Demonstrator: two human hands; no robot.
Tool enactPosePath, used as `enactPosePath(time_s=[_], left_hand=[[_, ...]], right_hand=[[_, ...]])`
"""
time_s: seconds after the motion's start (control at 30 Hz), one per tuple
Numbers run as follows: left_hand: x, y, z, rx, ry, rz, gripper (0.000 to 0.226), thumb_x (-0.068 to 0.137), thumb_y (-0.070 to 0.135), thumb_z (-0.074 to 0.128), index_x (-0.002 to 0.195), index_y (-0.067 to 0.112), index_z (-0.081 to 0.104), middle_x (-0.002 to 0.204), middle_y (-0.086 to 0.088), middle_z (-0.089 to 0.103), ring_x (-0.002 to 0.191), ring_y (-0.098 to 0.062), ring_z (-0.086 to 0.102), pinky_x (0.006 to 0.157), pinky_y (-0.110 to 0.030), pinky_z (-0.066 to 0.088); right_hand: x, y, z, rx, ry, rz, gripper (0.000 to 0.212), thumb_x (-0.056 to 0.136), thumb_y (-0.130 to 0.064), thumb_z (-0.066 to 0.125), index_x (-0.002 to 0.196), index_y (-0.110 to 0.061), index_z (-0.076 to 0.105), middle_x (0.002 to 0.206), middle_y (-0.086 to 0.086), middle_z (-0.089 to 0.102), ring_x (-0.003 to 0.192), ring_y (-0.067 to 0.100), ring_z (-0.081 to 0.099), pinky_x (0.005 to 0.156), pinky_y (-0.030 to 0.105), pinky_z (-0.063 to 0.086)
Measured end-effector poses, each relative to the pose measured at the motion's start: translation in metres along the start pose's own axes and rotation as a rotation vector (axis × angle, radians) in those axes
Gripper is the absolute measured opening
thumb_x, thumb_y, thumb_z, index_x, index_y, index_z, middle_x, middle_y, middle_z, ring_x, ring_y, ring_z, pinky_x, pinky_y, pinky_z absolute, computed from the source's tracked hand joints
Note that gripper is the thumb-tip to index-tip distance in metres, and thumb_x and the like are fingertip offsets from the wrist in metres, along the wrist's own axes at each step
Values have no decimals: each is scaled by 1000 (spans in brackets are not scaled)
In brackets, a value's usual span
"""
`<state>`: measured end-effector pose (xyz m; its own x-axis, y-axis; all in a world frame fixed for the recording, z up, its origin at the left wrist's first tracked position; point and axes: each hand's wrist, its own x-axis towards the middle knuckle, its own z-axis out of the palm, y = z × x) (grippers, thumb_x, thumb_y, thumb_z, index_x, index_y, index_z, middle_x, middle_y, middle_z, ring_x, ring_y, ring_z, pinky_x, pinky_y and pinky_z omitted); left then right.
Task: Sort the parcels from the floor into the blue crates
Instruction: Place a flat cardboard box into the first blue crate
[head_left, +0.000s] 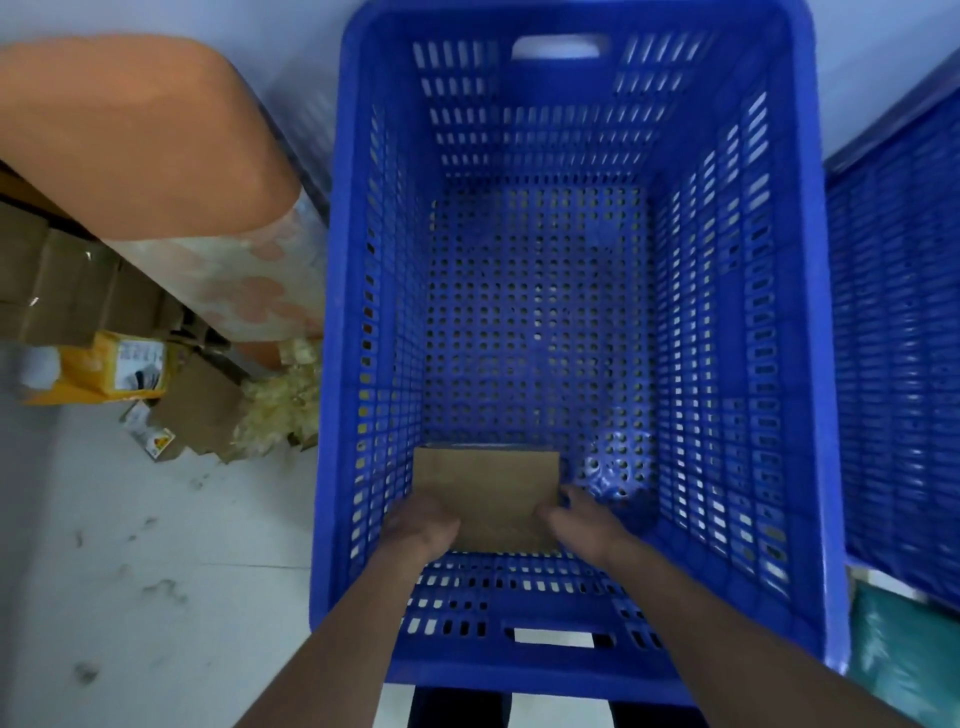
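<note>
Head view looks straight down into a deep blue crate (810, 364), where both hands hold one flat brown cardboard parcel (488, 488) low in the near-left part of the crate, close to its perforated bottom. The left hand (423, 519) has its grip over the parcel's near-left corner. The right hand (582, 525) has its grip on the right edge, thumb on top. Motion blur hides whether the parcel already rests on the bottom or hangs just above it.

The main risk, as I judge it, is letting go early: if the parcel is not yet down it would drop flat and could slide or tip against the near wall. Pulling the arms out carelessly could also catch a forearm on the near rim and jolt the crate.

A second blue crate (893, 312) stands just to the right, so a parcel could end up in the wrong one. More cardboard boxes (62, 280) and a yellow box (114, 366) lie to the left on the floor (130, 571), beside shredded packing (280, 410).
</note>
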<state>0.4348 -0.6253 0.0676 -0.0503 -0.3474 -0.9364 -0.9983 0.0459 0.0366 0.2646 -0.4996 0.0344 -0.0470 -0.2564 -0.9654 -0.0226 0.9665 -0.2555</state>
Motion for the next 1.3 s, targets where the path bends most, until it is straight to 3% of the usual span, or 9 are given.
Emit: enactPosePath(time_s=[0.2,0.33,0.43,0.5,0.73,0.87,1.03,1.17,1.3], left_hand=[[-15,9,-11,64,8,10,22,98,26,44,83,15,57,86,-3,58,74,-18,56,65,-29,45],[-27,19,-25,51,-39,16,54,101,37,46,146,8,41,143,-13,51,124,-28,54,101,-37,48],[-49,32,-36,64,-39,52,66,103,40,43,157,9,25,158,-12,35,138,-28,43,109,-34,41],[-69,42,-43,84,-21,74,62,102,42,42,154,10,32,154,-11,40,133,-27,47,102,-33,43],[-157,71,-62,20,38,164,23,99,29,44,103,10,57,102,-6,60,87,-21,59,66,-30,43],[-209,86,-75,-73,88,194,31,98,26,46,70,14,44,75,-9,50,75,-23,52,69,-34,40],[-254,105,-93,-214,179,253,33,101,32,51,75,13,51,96,-19,66,87,-33,68,92,-41,54],[-284,128,-101,-172,211,341,27,102,28,49,82,11,55,110,-22,70,94,-31,71,78,-36,56],[-305,144,-104,-93,249,489,20,100,26,49,88,10,54,95,-19,62,87,-28,64,85,-41,52]], right_hand=[[-16,-6,-5,-176,4,-34,52,92,-46,52,137,-19,49,102,-5,52,88,11,55,89,37,50],[-40,-8,-21,-334,49,-54,64,89,-54,49,141,-18,44,132,3,53,99,19,53,78,34,44],[-69,-9,-39,-399,69,-68,43,95,-49,44,121,-17,57,124,6,56,96,20,54,85,38,47],[-93,-9,-53,-445,93,-100,33,97,-47,42,97,-18,58,102,4,57,86,19,53,84,40,47],[-197,-4,-107,-457,139,-190,41,98,-46,45,90,-8,57,91,6,58,89,24,55,73,35,40],[-245,-4,-133,-581,179,-222,38,97,-50,45,82,-16,51,86,2,53,85,23,52,74,35,39],[-291,3,-164,-611,261,-258,49,95,-57,42,88,-13,61,93,6,61,87,25,58,76,37,45],[-318,12,-176,-554,355,-244,60,95,-58,42,126,-11,60,124,10,61,109,28,57,91,38,46],[-345,25,-174,-487,508,-229,53,97,-51,40,123,-10,60,124,11,62,109,31,58,85,37,44]])
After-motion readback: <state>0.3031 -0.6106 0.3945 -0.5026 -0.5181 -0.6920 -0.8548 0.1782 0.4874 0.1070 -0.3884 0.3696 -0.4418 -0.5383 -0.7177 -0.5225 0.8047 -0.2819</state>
